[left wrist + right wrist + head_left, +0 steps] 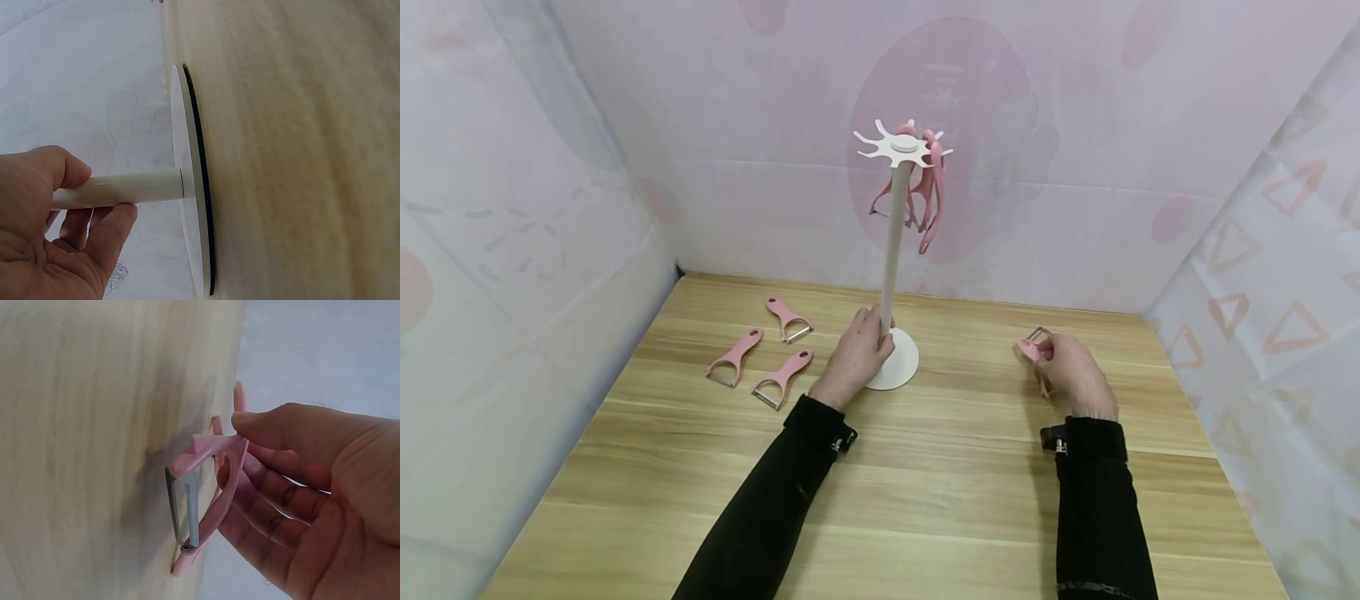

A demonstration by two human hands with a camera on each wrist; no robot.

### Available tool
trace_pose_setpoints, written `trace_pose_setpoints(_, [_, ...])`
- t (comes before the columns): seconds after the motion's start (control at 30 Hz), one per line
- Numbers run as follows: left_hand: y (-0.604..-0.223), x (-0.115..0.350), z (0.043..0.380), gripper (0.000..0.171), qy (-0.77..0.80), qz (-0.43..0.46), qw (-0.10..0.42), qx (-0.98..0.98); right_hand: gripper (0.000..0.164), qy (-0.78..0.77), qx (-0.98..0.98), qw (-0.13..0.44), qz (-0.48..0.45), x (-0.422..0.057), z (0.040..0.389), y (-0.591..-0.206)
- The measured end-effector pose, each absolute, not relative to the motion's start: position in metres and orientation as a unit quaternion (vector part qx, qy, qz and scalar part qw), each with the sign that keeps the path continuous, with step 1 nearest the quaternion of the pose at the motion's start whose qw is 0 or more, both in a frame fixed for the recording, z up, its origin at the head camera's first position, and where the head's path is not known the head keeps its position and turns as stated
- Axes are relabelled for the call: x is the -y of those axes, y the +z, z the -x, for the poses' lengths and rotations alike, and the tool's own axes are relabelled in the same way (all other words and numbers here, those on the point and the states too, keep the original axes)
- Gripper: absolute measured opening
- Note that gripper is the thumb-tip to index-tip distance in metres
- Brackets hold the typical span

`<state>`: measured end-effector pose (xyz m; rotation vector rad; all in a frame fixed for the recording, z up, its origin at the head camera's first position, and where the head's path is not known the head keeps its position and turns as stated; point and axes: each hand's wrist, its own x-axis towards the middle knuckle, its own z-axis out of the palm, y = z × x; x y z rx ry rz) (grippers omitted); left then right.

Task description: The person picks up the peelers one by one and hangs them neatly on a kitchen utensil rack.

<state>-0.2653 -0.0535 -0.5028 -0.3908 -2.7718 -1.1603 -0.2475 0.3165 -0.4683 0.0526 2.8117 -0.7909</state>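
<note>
My left hand point(856, 354) grips the white pole point(140, 188) of a stand just above its round base point(904, 360). Several pink peelers point(934, 187) hang from the back and right prongs of the stand's slotted top point(880, 148). Over on the right, my right hand point(1072, 372) pinches a pink Y-shaped peeler point(232, 478) between thumb and fingers, its metal blade facing the tabletop's side of the right wrist view. Behind it, partly hidden, shows more pink plastic point(217, 427), seemingly another peeler near the table.
Three pink peelers point(790, 373) lie apart on the wood-grain table point(925, 500), left of the stand. Printed fabric walls point(760, 217) enclose the table at the back and both sides.
</note>
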Motion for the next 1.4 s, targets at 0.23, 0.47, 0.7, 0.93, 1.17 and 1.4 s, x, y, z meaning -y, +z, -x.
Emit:
trace_pose_setpoints(0.23, [-0.503,0.054,0.264,0.023,-0.384,0.130,0.055,0.913,0.036,-0.283,-0.955,0.082,-0.021,-0.309,0.242,-0.456])
trace_pose_setpoints(0.47, [-0.503,0.054,0.264,0.024,-0.386,0.132,0.054,0.911,0.039,-0.272,-0.962,0.038,0.000,-0.303,0.242,-0.443])
trace_pose_setpoints(0.7, [-0.504,0.054,0.265,0.023,-0.384,0.131,0.053,0.913,0.044,-0.269,-0.962,-0.031,0.015,-0.298,0.241,-0.433])
trace_pose_setpoints(0.93, [-0.503,0.053,0.265,0.023,-0.383,0.127,0.052,0.913,0.041,-0.259,-0.962,-0.090,0.016,-0.291,0.239,-0.425])
trace_pose_setpoints(1.17, [-0.504,0.053,0.266,0.024,-0.382,0.130,0.055,0.913,0.040,-0.268,-0.952,-0.148,0.016,-0.283,0.236,-0.415])
trace_pose_setpoints(1.4, [-0.504,0.053,0.265,0.023,-0.387,0.129,0.057,0.911,0.040,-0.281,-0.933,-0.223,0.015,-0.272,0.232,-0.404])
